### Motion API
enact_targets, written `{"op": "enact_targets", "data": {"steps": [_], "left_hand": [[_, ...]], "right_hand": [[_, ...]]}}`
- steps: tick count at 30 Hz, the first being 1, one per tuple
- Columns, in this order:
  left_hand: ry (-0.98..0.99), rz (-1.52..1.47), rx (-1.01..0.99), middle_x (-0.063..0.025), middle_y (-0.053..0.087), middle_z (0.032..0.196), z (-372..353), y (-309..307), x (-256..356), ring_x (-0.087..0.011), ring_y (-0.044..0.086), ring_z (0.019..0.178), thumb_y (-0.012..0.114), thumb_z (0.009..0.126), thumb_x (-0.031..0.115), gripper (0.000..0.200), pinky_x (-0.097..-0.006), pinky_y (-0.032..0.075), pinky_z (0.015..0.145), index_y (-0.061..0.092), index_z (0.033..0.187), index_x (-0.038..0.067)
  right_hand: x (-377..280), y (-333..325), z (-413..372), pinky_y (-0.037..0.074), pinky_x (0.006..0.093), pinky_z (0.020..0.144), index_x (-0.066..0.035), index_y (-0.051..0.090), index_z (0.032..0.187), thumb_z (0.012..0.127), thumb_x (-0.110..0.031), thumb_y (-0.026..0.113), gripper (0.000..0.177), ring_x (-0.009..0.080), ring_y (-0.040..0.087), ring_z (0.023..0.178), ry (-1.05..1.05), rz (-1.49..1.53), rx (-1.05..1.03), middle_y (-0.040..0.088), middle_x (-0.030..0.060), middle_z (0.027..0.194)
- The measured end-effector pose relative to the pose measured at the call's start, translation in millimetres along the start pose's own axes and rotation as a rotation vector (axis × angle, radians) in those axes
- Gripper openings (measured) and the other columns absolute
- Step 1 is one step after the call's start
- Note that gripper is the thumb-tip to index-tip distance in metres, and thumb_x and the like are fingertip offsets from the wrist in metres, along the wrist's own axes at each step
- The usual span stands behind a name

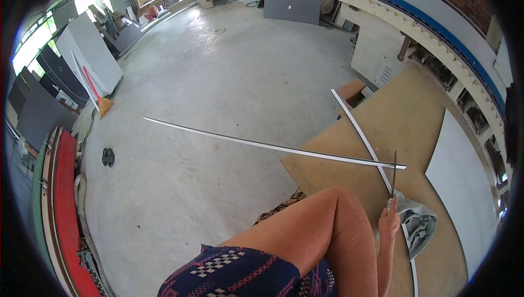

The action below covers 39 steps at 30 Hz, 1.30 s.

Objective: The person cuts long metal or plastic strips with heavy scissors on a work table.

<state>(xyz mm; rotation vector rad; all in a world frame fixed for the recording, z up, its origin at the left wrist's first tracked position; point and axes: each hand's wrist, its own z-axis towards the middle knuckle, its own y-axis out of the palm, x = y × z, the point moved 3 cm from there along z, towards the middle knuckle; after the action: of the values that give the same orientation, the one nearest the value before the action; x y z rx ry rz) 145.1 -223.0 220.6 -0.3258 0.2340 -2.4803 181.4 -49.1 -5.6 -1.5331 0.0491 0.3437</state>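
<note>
My right hand (388, 222) is closed around the handle of a thin-bladed hand tool (394, 174), perhaps a knife or small saw. Its narrow dark blade points away from me and passes over the end of a long white strip with a dark edge (262, 145). This strip crosses a second white strip (357, 126), which runs beneath my hand's area toward the lower edge. A crumpled grey cloth (419, 223) lies just right of my hand, over part of the second strip. My left hand is out of view.
A brown board (404, 100) lies under the strips, with a white sheet (458, 171) at right. A long machine (376, 40) stands beyond. At left are a broom (105, 105), dark sandals (108, 157) and a red panel (63, 199). My bent knee (344, 204) is close to the strips.
</note>
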Motion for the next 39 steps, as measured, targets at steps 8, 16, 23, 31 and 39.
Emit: {"op": "enact_targets", "data": {"steps": [8, 16, 23, 31, 39], "left_hand": [[-0.003, 0.008, -0.016, -0.0157, 0.054, 0.061, -3, 0, 3, -0.0307, 0.056, 0.062, 0.059, 0.07, 0.019, 0.016, -0.0392, 0.044, 0.057, 0.06, 0.068, 0.003], [-0.017, -0.001, -0.025, -0.0157, 0.054, 0.061, -4, 1, 4, -0.0308, 0.056, 0.062, 0.059, 0.069, 0.018, 0.015, -0.0392, 0.044, 0.056, 0.06, 0.068, 0.004], [-0.024, -0.002, -0.031, -0.0156, 0.054, 0.06, -5, 2, 6, -0.0308, 0.056, 0.061, 0.059, 0.069, 0.018, 0.015, -0.0392, 0.044, 0.056, 0.06, 0.067, 0.004], [-0.027, -0.007, -0.044, -0.0155, 0.054, 0.059, -5, 5, 1, -0.0309, 0.056, 0.06, 0.059, 0.069, 0.017, 0.014, -0.0392, 0.044, 0.055, 0.061, 0.067, 0.004], [-0.06, 0.019, -0.041, -0.0155, 0.054, 0.059, -5, -6, 0, -0.031, 0.056, 0.06, 0.058, 0.069, 0.017, 0.013, -0.0391, 0.044, 0.055, 0.061, 0.067, 0.004]], "right_hand": [[1, 0, -2, 0.046, 0.0492, 0.064, -0.016, 0.025, 0.142, 0.082, -0.012, 0.055, 0.067, 0.0407, 0.06, 0.069, -0.018, -0.008, 0.014, 0.061, 0.0244, 0.072], [-4, -5, -2, 0.046, 0.0485, 0.063, -0.016, 0.025, 0.141, 0.081, -0.011, 0.054, 0.067, 0.04, 0.061, 0.069, 0.002, -0.014, -0.007, 0.061, 0.0245, 0.072], [-5, -8, -3, 0.046, 0.0484, 0.064, -0.015, 0.026, 0.141, 0.081, -0.01, 0.055, 0.067, 0.0401, 0.061, 0.07, 0.01, -0.018, -0.016, 0.062, 0.0241, 0.075], [-1, -4, -1, 0.046, 0.0481, 0.068, -0.014, 0.026, 0.141, 0.081, -0.011, 0.055, 0.067, 0.041, 0.061, 0.076, 0.025, 0.029, -0.027, 0.062, 0.0248, 0.079], [2, 0, -1, 0.045, 0.0478, 0.068, -0.015, 0.028, 0.141, 0.081, -0.011, 0.056, 0.066, 0.0415, 0.06, 0.076, 0.002, 0.045, -0.004, 0.062, 0.0246, 0.08]]}}
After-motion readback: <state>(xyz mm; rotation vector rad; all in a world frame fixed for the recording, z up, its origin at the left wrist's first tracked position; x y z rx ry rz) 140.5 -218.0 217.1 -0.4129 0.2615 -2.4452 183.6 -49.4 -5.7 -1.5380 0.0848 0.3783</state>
